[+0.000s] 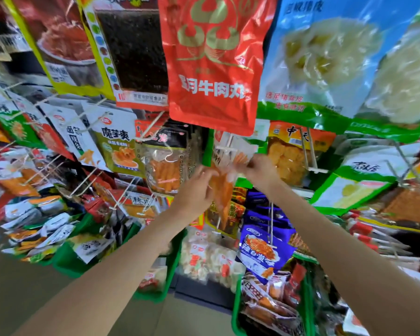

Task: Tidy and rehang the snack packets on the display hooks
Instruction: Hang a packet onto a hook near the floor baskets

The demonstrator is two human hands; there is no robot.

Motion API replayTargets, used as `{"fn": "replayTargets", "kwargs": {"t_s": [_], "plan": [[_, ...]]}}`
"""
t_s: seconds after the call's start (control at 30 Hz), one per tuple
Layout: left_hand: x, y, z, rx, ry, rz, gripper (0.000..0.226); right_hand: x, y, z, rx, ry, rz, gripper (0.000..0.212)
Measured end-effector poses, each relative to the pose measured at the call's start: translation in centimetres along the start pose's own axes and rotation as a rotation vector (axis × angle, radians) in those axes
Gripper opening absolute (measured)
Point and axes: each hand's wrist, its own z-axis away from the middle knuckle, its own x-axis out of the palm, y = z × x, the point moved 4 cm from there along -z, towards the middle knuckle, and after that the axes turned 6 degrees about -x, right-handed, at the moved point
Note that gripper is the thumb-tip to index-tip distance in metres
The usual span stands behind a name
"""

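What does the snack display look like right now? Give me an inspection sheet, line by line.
Surface: wall of wire display hooks, crowded with hanging packets.
Job's things: clear packet of orange snacks, blurred, held at a hook in the middle row; whether it is on the hook cannot be told.
Clutter: green bins below, heaped with loose packets.
Fingers: left hand and right hand both grip the packet.
Cables: nothing seen.
Surroundings: large red bag and blue bag hang above; bare floor at lower left.
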Motion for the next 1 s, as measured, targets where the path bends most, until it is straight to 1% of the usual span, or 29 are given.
{"fn": "replayTargets", "kwargs": {"t_s": [0.07, 0.1, 0.17, 0.2, 0.3, 0.33, 0.37, 0.4, 0.43, 0.47, 0.5, 0.53, 0.57, 0.6, 0.7, 0.77, 0.83, 0.87, 0.93, 1.0], "plan": [[-1.5, 1.1, -0.2, 0.060, 0.126, 0.045, 0.034, 1.0, -0.9, 1.8, -0.092, -0.144, -0.021, 0.015], [-2.3, 1.5, -0.3, 0.065, 0.183, 0.072, 0.035, 1.2, -1.5, 2.6, -0.110, -0.191, -0.075, 0.016], [-3.7, 2.0, -0.2, 0.077, 0.234, 0.105, 0.042, 1.3, -2.6, 3.5, -0.120, -0.262, -0.189, 0.030], [-4.2, 2.1, -0.2, 0.106, 0.226, 0.089, 0.047, 1.4, -3.4, 3.7, -0.145, -0.300, -0.192, 0.033], [-5.6, 1.8, 0.0, 0.213, 0.166, 0.004, 0.061, 2.7, -6.3, 4.7, -0.297, -0.435, -0.010, 0.030], [-6.2, 1.3, -0.1, 0.240, 0.141, -0.013, 0.062, 3.3, -7.1, 4.8, -0.335, -0.462, 0.003, 0.034], [-6.9, 0.8, 0.1, 0.259, 0.121, -0.018, 0.057, 4.0, -7.9, 4.8, -0.357, -0.468, -0.003, 0.041], [-7.7, 0.1, 0.1, 0.262, 0.110, -0.007, 0.048, 4.6, -8.6, 4.4, -0.367, -0.454, -0.032, 0.047], [-8.6, -0.9, 0.2, 0.238, 0.106, 0.012, 0.036, 5.1, -9.2, 3.9, -0.350, -0.435, -0.062, 0.050], [-9.6, -2.2, 0.3, 0.187, 0.108, 0.025, 0.024, 5.8, -9.7, 3.1, -0.322, -0.414, -0.091, 0.048], [-10.6, -3.8, 0.6, 0.123, 0.110, 0.025, 0.017, 6.6, -10.2, 2.4, -0.305, -0.404, -0.116, 0.041], [-11.7, -5.6, 0.9, 0.060, 0.111, 0.017, 0.013, 7.7, -10.7, 1.7, -0.292, -0.415, -0.138, 0.029], [-12.9, -7.4, 1.5, 0.003, 0.105, 0.017, 0.011, 9.0, -11.4, 1.0, -0.284, -0.430, -0.146, 0.014], [-14.2, -9.5, 2.3, -0.056, 0.098, 0.035, 0.011, 10.4, -12.3, 0.4, -0.293, -0.430, -0.143, 0.006], [-18.0, -16.9, 4.9, -0.233, 0.075, 0.163, 0.012, 15.9, -16.3, -1.6, -0.317, -0.481, -0.133, 0.020], [-21.0, -22.2, 6.5, -0.319, 0.094, 0.229, 0.012, 20.3, -19.4, -3.4, -0.295, -0.485, -0.171, 0.020], [-24.5, -27.4, 8.2, -0.387, 0.138, 0.266, 0.020, 25.7, -22.5, -5.5, -0.295, -0.476, -0.144, 0.018], [-26.2, -29.9, 9.0, -0.409, 0.156, 0.281, 0.020, 28.6, -24.1, -6.5, -0.319, -0.484, -0.114, 0.017], [-29.4, -34.9, 10.7, -0.462, 0.166, 0.276, 0.011, 34.3, -27.6, -7.9, -0.361, -0.501, -0.053, 0.012], [-32.3, -39.6, 12.0, -0.498, 0.132, 0.232, 0.006, 39.7, -31.2, -9.1, -0.394, -0.527, -0.006, 0.022]]}}
